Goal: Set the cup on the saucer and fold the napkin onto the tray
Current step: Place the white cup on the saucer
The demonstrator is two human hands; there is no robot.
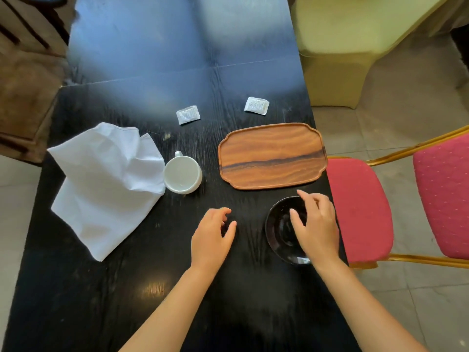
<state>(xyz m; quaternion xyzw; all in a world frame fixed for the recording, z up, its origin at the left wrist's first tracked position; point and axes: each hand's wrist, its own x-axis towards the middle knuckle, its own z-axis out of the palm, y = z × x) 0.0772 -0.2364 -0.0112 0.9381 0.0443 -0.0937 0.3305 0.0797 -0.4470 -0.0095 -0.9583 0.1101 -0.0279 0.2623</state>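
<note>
Seen from the head camera, a scalloped-edged brown wooden tray (pixel 272 154) lies bare on a black wood-grain table (pixel 127 288), nothing resting on it. Just left of the tray, a white ceramic cup (pixel 183 174) stands upright and apparently empty, its handle pointing away from the person. Touching the cup's left side, further left of the tray, a crumpled white cloth napkin (pixel 106 184) lies loosely spread on the table. Beyond the tray sit two small white paper sachets (pixel 188 114), one just behind its far edge, the other further left.

Just in front of the tray's near edge, a glossy black round saucer (pixel 280 229) rests flat on the table with nothing in it. The person's right hand (pixel 316 224) lies over the saucer's right half, fingers spread and loosely curled, thumb over the saucer's middle; whether it grips the rim cannot be told. The left hand (pixel 212 237), in front of the tray and to its left, hovers half-open over bare tabletop, holding nothing.
</note>
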